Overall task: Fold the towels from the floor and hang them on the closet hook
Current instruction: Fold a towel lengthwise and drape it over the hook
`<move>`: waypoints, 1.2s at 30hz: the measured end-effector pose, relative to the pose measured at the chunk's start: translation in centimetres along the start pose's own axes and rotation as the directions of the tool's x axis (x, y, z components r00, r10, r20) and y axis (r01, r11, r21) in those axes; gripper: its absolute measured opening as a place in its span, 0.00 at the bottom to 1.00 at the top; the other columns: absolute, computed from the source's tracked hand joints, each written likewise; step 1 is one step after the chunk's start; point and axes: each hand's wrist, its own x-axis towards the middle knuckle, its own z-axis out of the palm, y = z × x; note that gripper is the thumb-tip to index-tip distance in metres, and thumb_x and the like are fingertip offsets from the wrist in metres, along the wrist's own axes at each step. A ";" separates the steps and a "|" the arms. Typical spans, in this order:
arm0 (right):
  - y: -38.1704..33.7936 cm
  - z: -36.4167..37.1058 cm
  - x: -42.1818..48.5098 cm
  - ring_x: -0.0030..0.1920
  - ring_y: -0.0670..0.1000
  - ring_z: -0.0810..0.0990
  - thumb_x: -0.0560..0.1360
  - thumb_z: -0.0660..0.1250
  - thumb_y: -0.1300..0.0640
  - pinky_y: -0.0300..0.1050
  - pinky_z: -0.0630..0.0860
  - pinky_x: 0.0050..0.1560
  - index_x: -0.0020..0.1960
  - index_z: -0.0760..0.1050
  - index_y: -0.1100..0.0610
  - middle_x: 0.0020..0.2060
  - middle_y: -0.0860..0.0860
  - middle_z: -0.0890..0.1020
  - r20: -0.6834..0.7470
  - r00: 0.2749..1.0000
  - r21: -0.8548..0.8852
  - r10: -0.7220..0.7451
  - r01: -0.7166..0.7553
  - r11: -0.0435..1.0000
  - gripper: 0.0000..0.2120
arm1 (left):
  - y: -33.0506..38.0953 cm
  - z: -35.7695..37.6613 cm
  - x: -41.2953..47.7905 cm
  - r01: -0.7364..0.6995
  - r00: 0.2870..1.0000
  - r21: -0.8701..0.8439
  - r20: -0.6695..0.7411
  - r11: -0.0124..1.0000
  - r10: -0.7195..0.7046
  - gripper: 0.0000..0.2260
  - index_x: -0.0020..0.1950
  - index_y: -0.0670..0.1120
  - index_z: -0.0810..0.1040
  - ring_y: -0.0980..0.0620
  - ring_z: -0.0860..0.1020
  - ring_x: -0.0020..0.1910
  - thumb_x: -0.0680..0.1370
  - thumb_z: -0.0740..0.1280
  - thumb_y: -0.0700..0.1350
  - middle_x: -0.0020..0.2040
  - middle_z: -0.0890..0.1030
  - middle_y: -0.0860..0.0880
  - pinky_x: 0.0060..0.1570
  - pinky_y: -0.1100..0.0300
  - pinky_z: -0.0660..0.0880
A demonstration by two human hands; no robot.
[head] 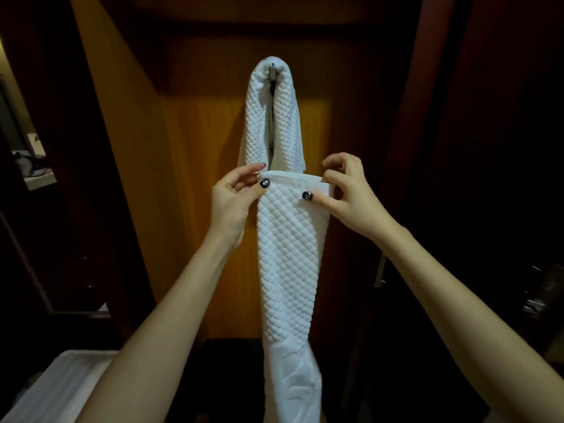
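Note:
A white quilted towel (290, 245) hangs in a long folded strip in front of me, its top edge level and its lower end trailing down out of view. My left hand (235, 203) pinches the top left corner with thumb and fingers. My right hand (348, 193) pinches the top right corner the same way. Behind it, a second white quilted towel (287, 117) is draped over the metal closet hook (272, 70) on the wooden back panel, both its ends hanging down to just above my hands.
The wooden closet back panel (198, 148) is lit orange, with dark closet sides left and right. A small shelf with objects (36, 172) sits at far left. White fabric (58, 383) lies at the bottom left. Metal hardware (534, 300) shows at the right.

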 end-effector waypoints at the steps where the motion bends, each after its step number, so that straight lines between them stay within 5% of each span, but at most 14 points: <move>1: 0.1 -0.3 -0.1 0.64 0.48 0.69 0.74 0.71 0.47 0.45 0.70 0.58 0.41 0.74 0.56 0.60 0.48 0.73 0.074 0.997 0.059 0.038 -0.042 0.997 0.13 | -0.1 -0.1 0.3 0.001 1.000 0.013 -0.001 1.000 -0.001 0.15 0.50 0.50 0.81 0.54 0.80 0.47 0.71 0.71 0.32 0.47 0.82 0.46 0.46 0.63 0.77; 4: 0.0 -0.5 0.2 0.38 0.43 0.74 0.72 0.74 0.50 0.40 0.69 0.36 0.37 0.71 0.50 0.39 0.48 0.78 0.159 0.983 0.192 0.092 -0.122 0.974 0.13 | -0.3 -0.5 0.9 -0.131 0.991 0.230 0.070 0.964 0.118 0.17 0.50 0.53 0.75 0.57 0.78 0.46 0.72 0.70 0.32 0.46 0.78 0.48 0.45 0.65 0.76; 7: -0.7 0.3 0.9 0.30 0.41 0.67 0.73 0.74 0.51 0.38 0.62 0.31 0.36 0.67 0.51 0.31 0.48 0.72 0.024 0.999 0.131 0.021 -0.024 0.991 0.16 | -0.8 -1.0 1.0 -0.406 0.911 0.530 0.301 0.745 0.282 0.14 0.52 0.49 0.78 0.63 0.75 0.47 0.74 0.64 0.31 0.48 0.76 0.49 0.46 0.70 0.71; 9: -1.1 1.0 1.3 0.30 0.42 0.69 0.74 0.73 0.53 0.38 0.64 0.31 0.40 0.66 0.47 0.32 0.46 0.74 -0.069 0.997 0.141 -0.028 0.038 0.989 0.14 | -1.1 -1.5 1.0 -0.440 0.894 0.552 0.339 0.708 0.292 0.16 0.55 0.47 0.81 0.63 0.73 0.48 0.75 0.62 0.30 0.49 0.74 0.45 0.48 0.72 0.69; 11: -1.2 1.4 1.7 0.35 0.45 0.77 0.75 0.71 0.55 0.43 0.73 0.36 0.52 0.71 0.50 0.41 0.49 0.81 -0.114 0.993 0.171 -0.031 0.050 0.984 0.10 | -0.7 -1.6 1.2 -0.324 0.939 0.505 0.277 0.800 0.205 0.18 0.55 0.51 0.80 0.63 0.74 0.51 0.76 0.61 0.30 0.52 0.75 0.46 0.52 0.69 0.69; 15: -1.3 1.3 2.7 0.44 0.35 0.79 0.76 0.68 0.60 0.32 0.75 0.46 0.68 0.71 0.51 0.48 0.37 0.80 -0.128 0.991 0.285 -0.035 0.071 0.956 0.21 | 0.2 -1.8 1.4 -0.112 0.920 0.352 0.389 0.929 -0.036 0.17 0.58 0.54 0.78 0.61 0.76 0.59 0.76 0.68 0.34 0.59 0.79 0.58 0.56 0.67 0.72; 17: -1.1 1.1 3.0 0.54 0.43 0.80 0.76 0.68 0.61 0.47 0.78 0.56 0.70 0.69 0.49 0.57 0.42 0.79 -0.113 0.994 0.380 -0.004 0.047 0.924 0.24 | 0.3 -1.7 1.3 -0.110 0.894 0.328 0.445 0.938 -0.051 0.17 0.58 0.51 0.79 0.62 0.78 0.56 0.75 0.68 0.33 0.54 0.82 0.60 0.54 0.69 0.73; 19: -0.9 0.9 3.3 0.53 0.61 0.81 0.77 0.68 0.63 0.63 0.79 0.53 0.72 0.67 0.49 0.66 0.51 0.75 -0.106 0.994 0.468 0.035 0.019 0.884 0.27 | 0.7 -1.2 1.1 -0.156 0.895 0.343 0.445 0.926 -0.014 0.15 0.56 0.50 0.80 0.63 0.79 0.53 0.75 0.68 0.33 0.50 0.83 0.61 0.53 0.70 0.73; 21: -0.6 0.6 3.6 0.54 0.60 0.81 0.77 0.67 0.65 0.59 0.81 0.51 0.75 0.64 0.53 0.71 0.52 0.70 -0.135 0.988 0.537 0.078 0.006 0.843 0.28 | 0.8 -0.5 1.1 -0.220 0.884 0.404 0.467 0.888 0.007 0.17 0.60 0.52 0.77 0.62 0.75 0.58 0.76 0.68 0.34 0.56 0.78 0.58 0.60 0.70 0.70; 26: 0.1 -1.5 4.2 0.58 0.53 0.81 0.79 0.65 0.65 0.47 0.81 0.52 0.77 0.59 0.51 0.73 0.54 0.67 -0.135 0.979 0.667 0.151 -0.023 0.745 0.31 | 1.1 1.4 1.5 -0.279 0.819 0.470 0.572 0.837 -0.048 0.26 0.70 0.58 0.66 0.53 0.64 0.70 0.76 0.69 0.38 0.67 0.65 0.48 0.70 0.60 0.63; 28: 0.1 -2.1 4.3 0.63 0.52 0.78 0.79 0.65 0.61 0.48 0.79 0.58 0.77 0.58 0.49 0.75 0.51 0.65 -0.136 0.983 0.650 0.126 -0.007 0.760 0.30 | 1.3 2.1 1.8 -0.272 0.850 0.403 0.526 0.874 0.022 0.27 0.71 0.54 0.65 0.56 0.66 0.69 0.76 0.68 0.34 0.67 0.66 0.51 0.67 0.63 0.67; 32: 0.3 -2.6 3.2 0.62 0.53 0.79 0.82 0.59 0.61 0.49 0.77 0.61 0.74 0.63 0.46 0.64 0.50 0.79 -0.108 0.988 0.680 0.114 -0.011 0.733 0.23 | 1.4 2.9 2.7 -0.201 0.888 0.331 0.460 0.922 0.029 0.27 0.72 0.47 0.69 0.71 0.69 0.62 0.75 0.68 0.31 0.64 0.68 0.57 0.57 0.72 0.70; 36: 0.9 -2.4 1.2 0.58 0.49 0.81 0.82 0.58 0.60 0.46 0.80 0.56 0.68 0.73 0.46 0.61 0.48 0.81 -0.087 0.974 0.709 0.208 -0.086 0.700 0.17 | 1.6 2.9 3.6 -0.200 0.879 0.329 0.477 0.923 0.020 0.28 0.71 0.52 0.69 0.71 0.68 0.63 0.75 0.69 0.32 0.69 0.69 0.53 0.62 0.71 0.68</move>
